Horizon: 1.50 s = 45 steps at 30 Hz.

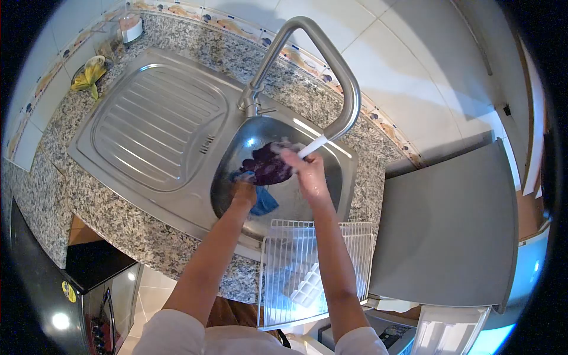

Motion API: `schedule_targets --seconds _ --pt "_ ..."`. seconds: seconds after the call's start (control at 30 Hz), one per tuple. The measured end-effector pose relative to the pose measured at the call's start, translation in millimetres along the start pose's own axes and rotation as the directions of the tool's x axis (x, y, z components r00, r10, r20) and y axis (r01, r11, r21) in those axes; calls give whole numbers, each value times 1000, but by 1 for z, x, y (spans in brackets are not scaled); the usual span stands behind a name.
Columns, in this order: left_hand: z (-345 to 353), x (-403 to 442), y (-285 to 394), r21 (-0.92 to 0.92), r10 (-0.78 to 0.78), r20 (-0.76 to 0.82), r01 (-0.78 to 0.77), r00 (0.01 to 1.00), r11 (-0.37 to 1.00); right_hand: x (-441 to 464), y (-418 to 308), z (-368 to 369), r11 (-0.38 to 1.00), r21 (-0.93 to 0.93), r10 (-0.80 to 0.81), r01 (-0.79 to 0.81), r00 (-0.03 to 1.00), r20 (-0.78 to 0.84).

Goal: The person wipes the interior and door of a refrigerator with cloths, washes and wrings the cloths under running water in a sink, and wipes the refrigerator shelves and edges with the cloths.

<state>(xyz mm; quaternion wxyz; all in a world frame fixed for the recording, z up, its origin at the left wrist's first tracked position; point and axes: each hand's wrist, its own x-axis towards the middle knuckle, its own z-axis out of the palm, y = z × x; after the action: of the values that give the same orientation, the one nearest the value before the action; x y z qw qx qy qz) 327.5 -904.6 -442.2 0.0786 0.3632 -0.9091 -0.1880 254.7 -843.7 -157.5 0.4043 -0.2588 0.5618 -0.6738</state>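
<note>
A crumpled dark purple cloth [269, 164], looking wet, is held up over the steel sink basin [222, 198]. Blue cloth [264, 201] bunches at my left hand [244, 190], which is closed round it beneath the purple cloth's left end; its fingertips are partly hidden. My right hand [310, 176], wet, grips the purple cloth's right edge, thumb on top. Right above this hand is the white end [312, 146] of the tap's stream or nozzle, too bright to tell which. The tall curved tap [349, 89] arches over the basin from behind.
A ribbed drainboard [160, 127] adjoins the basin on the left. In front, a white wire rack [266, 284] stands close under my forearms, with a white moulded tray [307, 287] below. A grey panel [447, 231] borders the right. A yellow cloth [90, 76] and a jar [131, 28] sit back left.
</note>
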Motion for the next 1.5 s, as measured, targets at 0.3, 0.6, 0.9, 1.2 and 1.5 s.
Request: schedule_targets --seconds 0.3,0.6,0.9,1.2,1.5 --pt "-81 21 4 -343 173 -381 -313 908 886 6 9 -19 739 -613 -389 281 920 -48" --pt "-105 1 30 -691 69 368 323 927 -647 -11 65 20 329 -873 -185 361 931 316" --pt "-137 8 33 -533 136 537 460 832 -710 20 42 -34 211 -911 -168 353 932 322" --pt "-160 6 42 -934 -196 291 233 936 -271 25 10 -51 572 -818 118 53 982 147" --pt "-95 22 46 -668 -190 215 2 958 -744 -9 52 20 -55 -965 -259 255 930 260"
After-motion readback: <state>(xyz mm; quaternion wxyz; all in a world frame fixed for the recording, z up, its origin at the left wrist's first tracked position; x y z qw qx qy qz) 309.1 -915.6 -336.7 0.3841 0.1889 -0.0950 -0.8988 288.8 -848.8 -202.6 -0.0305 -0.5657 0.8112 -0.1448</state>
